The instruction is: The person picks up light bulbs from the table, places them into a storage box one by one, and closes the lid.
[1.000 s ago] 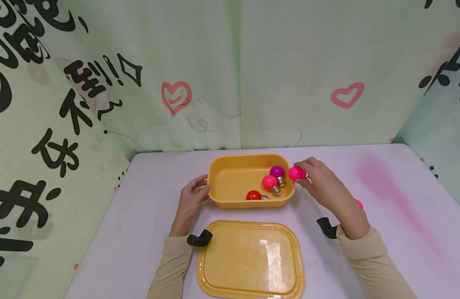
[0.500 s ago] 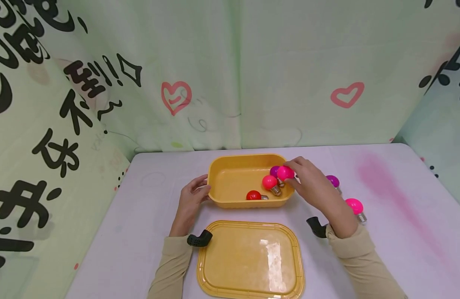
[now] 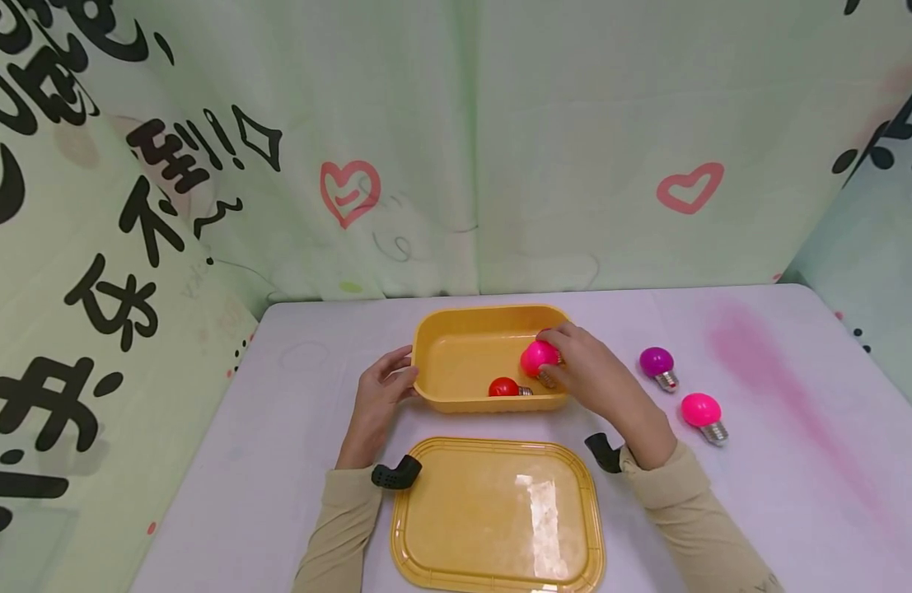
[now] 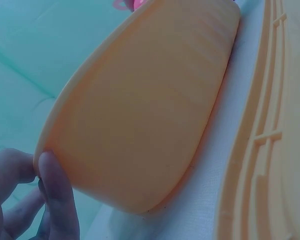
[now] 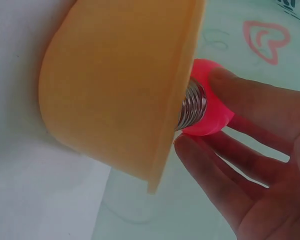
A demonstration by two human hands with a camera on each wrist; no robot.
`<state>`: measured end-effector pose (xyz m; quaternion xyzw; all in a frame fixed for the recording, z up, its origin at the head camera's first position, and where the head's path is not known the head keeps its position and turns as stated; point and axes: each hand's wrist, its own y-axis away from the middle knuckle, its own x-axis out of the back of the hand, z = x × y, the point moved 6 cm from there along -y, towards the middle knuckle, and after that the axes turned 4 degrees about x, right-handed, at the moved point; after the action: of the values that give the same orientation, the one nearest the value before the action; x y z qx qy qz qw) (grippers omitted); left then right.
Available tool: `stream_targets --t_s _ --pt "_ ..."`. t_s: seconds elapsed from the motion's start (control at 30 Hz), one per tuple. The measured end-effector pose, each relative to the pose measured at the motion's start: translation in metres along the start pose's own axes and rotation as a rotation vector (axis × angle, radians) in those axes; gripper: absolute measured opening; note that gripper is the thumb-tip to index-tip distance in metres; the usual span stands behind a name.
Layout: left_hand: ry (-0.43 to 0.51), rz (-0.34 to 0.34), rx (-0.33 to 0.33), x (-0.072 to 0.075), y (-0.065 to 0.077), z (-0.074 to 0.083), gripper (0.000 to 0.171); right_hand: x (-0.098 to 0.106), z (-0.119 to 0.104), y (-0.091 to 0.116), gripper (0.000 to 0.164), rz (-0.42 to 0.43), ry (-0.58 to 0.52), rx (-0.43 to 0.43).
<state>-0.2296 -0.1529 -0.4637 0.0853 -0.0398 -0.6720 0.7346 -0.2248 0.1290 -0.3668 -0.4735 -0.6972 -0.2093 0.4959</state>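
Observation:
My right hand (image 3: 592, 375) reaches over the right end of a yellow plastic box (image 3: 463, 350), pinching a bright pink light bulb (image 5: 217, 107) between thumb and fingers. The bulb's silver screw base (image 5: 192, 105) points down past the box rim in the right wrist view. Inside the box lies a red bulb (image 3: 503, 387). Another pinkish bulb and a purple one there are mostly hidden behind the held bulb and hand. At the box's left end, my left hand (image 3: 381, 399) pinches the rim, thumb (image 4: 55, 180) against the outer wall.
A flat yellow lid (image 3: 493, 515) lies in front of the box on the white tabletop (image 3: 337, 346). To the right rest a purple bulb (image 3: 657, 362) and a pink bulb (image 3: 702, 410). A printed curtain (image 3: 559, 165) hangs behind.
My right hand has moved left with the pink bulb, from beside the box's right rim to over its inside. Two bulbs on the table have come into view. The left hand has stayed put.

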Motion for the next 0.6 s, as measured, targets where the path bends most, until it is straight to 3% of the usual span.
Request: stream_targets --t_s 0.6 --pt "-0.015 0.003 0.003 0.001 -0.001 -0.001 0.037 -0.023 -0.004 -0.017 0.039 0.015 -0.011 0.061"
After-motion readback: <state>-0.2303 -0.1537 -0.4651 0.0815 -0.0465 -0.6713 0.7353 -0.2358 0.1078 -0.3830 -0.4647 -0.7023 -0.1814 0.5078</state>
